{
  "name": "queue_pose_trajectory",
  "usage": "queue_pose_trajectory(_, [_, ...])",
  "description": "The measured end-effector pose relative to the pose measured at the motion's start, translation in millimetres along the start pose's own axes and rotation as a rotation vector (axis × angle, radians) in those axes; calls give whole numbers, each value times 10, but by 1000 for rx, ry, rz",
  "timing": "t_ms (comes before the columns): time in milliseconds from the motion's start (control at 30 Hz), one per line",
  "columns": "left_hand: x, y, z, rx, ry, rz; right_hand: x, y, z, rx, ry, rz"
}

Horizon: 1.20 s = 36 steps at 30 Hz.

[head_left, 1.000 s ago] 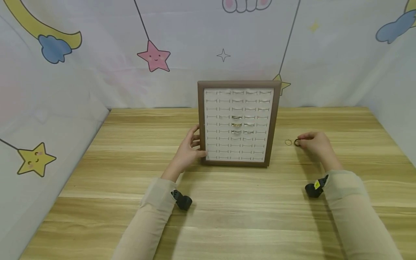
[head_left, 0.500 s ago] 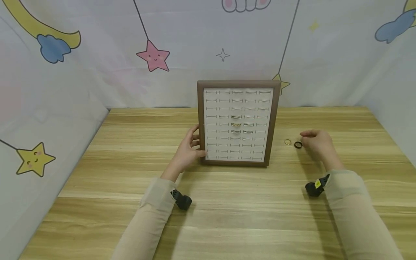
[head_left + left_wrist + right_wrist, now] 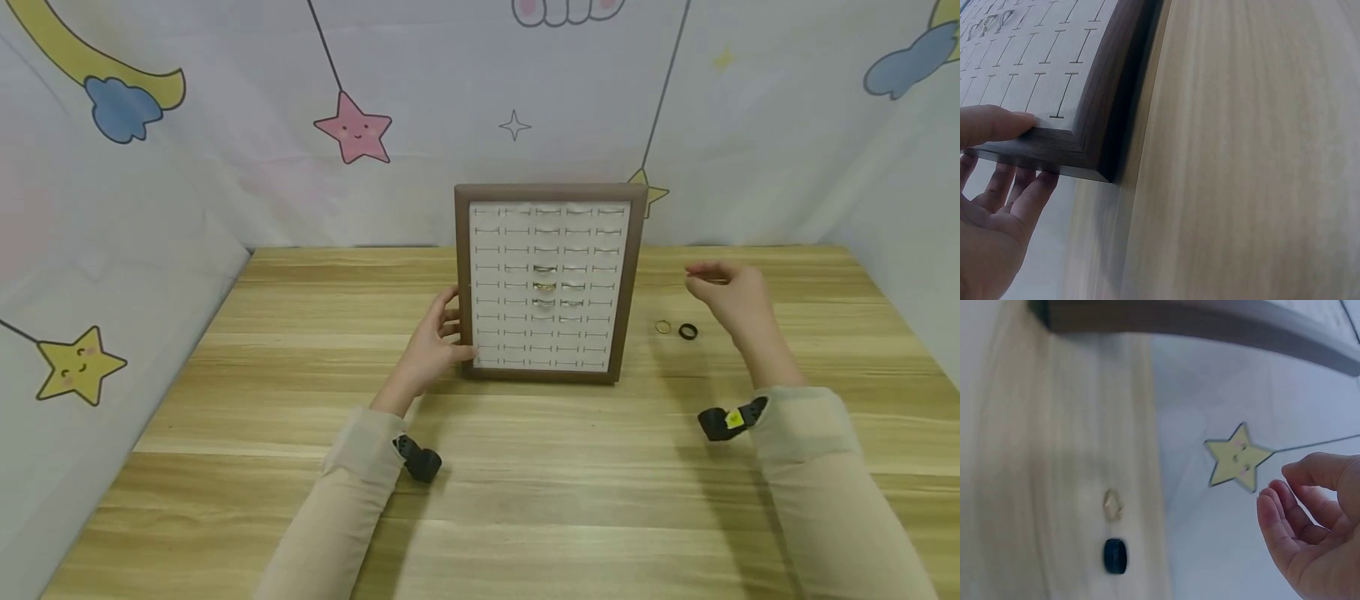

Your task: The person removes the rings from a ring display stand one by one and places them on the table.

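A brown-framed ring display board (image 3: 551,380) stands upright on the table, its white slotted face toward me. My left hand (image 3: 432,348) grips its left edge, thumb on the front and fingers behind; the left wrist view shows the thumb (image 3: 997,123) over the frame's lower corner. Several rings sit in the board's middle slots, among them a gold one (image 3: 545,287). My right hand (image 3: 738,304) is raised at the right, fingers loosely curled, no item visible in it. Below it on the table lie a black ring (image 3: 687,332) and a thin gold ring (image 3: 663,327).
The wooden table (image 3: 517,500) reaches back to a pale curtain (image 3: 420,67) printed with stars and clouds. A small black camera is worn at each wrist, one on the left cuff (image 3: 422,461) and one on the right cuff (image 3: 726,422).
My right hand has let go of the black ring, leaving it on the table beside the gold one, and has moved up and away from it. The left hand keeps its hold.
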State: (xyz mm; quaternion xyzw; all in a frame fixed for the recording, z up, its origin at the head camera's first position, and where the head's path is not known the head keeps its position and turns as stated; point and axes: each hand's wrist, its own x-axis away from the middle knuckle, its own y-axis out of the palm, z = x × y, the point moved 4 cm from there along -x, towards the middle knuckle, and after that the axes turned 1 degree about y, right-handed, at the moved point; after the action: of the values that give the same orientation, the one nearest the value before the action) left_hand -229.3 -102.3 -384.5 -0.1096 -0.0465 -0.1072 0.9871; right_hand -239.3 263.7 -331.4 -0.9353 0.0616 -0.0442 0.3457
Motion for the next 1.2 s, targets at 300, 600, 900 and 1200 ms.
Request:
queue_pose_trajectory(300, [17, -1, 19, -3, -1, -2, 191, 20, -454, -10, -102, -3])
queue_pose_trajectory(600, [6, -6, 4, 1, -10, 1, 376, 249, -853, -7, -284, -48])
queue_pose_trajectory(900, [20, -4, 19, -2, -5, -3, 440, 558, -942, 78, -383, -98])
queue_pose_trajectory(1200, [11, -3, 12, -2, -7, -1, 443, 746, -952, 193, -482, -72])
